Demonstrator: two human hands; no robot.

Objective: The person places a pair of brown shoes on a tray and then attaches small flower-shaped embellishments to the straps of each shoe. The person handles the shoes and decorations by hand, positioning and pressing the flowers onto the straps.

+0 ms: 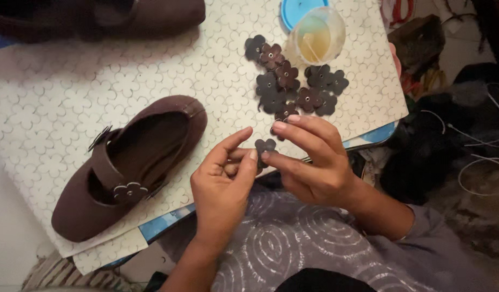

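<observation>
- Both hands meet at the near edge of the table point(54, 86). Left hand point(222, 184) and right hand point(309, 167) pinch one dark brown flower-shaped cutout point(264, 146) between thumb and fingertips, from opposite sides.
- The held flower sits just off the table edge, above the lap, right below the loose pile.
- Judgement on doing this step well: keep the grip on the petal edges so the centre hole stays free. Hold the piece flat and facing up, and separate it fully if two are stuck together. Thin and floppy by the look of it, so a light pinch is enough.
- Shoes: two in view. One brown strap shoe point(125, 167) lies on the table left of the hands, with a flower already on its strap point(129, 191). A second brown shoe point(98, 19) is at the top edge, partly cut off.
- Loose flowers point(293, 86): about ten in an overlapping pile near the cup; exact count is unclear because of the overlap. Plus one in the hands and one on the strap.
- One clear plastic cup point(317, 35) holds yellowish liquid, possibly glue, just beyond the pile.
- One blue lid point(295, 11) is half under the cup.
- The table cover is a white sheet with a flower pattern.
</observation>
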